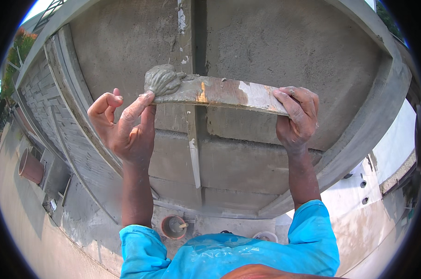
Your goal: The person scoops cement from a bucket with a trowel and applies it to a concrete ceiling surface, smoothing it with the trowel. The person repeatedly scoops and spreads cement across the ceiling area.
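A worn flat board [222, 92] is held crosswise in front of a grey plastered wall [285, 56], with patches of white and yellow on its face. A lump of wet grey mortar [161, 80] rests on its left end. My left hand [129, 123] pinches that end just below the mortar, its outer fingers raised and bent away from the board. My right hand [299, 114] grips the right end, fingers wrapped over the top.
A narrow vertical strip [194, 165] runs down the wall between panels. Curved-looking concrete edges [380, 118] border both sides. Below are a bucket [172, 222] with a handled tool inside and a pale container [265, 235]. A terracotta-coloured planter [31, 165] stands at the left.
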`<action>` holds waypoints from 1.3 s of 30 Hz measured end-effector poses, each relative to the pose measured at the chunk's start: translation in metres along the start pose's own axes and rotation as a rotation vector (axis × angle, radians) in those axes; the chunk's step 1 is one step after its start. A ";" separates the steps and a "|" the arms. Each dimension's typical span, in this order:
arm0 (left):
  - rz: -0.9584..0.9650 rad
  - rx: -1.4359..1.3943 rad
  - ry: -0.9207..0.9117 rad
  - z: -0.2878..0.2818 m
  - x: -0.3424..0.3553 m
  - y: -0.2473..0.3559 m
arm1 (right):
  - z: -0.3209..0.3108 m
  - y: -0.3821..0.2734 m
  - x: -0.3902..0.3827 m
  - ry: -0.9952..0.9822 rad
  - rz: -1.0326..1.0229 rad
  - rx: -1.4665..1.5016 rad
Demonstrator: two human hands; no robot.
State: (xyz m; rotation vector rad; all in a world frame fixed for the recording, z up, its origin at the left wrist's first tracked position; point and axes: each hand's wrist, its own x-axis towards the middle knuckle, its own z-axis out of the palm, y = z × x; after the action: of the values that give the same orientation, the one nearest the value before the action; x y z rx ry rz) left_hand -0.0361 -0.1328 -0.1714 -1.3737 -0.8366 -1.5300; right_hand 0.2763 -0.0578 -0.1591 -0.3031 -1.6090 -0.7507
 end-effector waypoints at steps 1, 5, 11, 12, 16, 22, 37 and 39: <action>-0.057 0.008 0.002 -0.008 -0.011 0.006 | 0.002 -0.007 -0.011 -0.027 0.039 0.046; -0.443 -0.119 0.065 -0.030 -0.077 0.037 | 0.005 -0.027 -0.051 -0.126 0.151 0.167; -1.384 -0.766 -0.155 -0.062 -0.153 0.121 | 0.022 -0.080 -0.099 -0.268 0.149 0.427; -1.409 -0.794 -0.175 -0.061 -0.153 0.130 | 0.023 -0.092 -0.109 -0.269 0.140 0.427; -1.573 -0.819 -0.198 -0.084 -0.180 0.139 | 0.027 -0.147 -0.148 -0.276 0.111 0.425; -1.834 -0.814 -0.041 -0.125 -0.206 0.138 | 0.012 -0.241 -0.204 -0.434 0.219 0.446; -2.338 -0.809 -0.320 -0.454 -0.376 0.050 | -0.052 -0.455 -0.437 -1.530 1.055 0.665; -2.428 -0.748 -0.360 -0.487 -0.403 0.057 | -0.048 -0.473 -0.476 -1.730 1.096 0.635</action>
State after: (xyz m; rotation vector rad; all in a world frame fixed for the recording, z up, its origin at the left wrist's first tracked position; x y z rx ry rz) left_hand -0.1742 -0.5273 -0.6497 -0.3422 -2.8385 -3.4946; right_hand 0.1273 -0.3380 -0.7522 -1.4212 -2.5450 1.2657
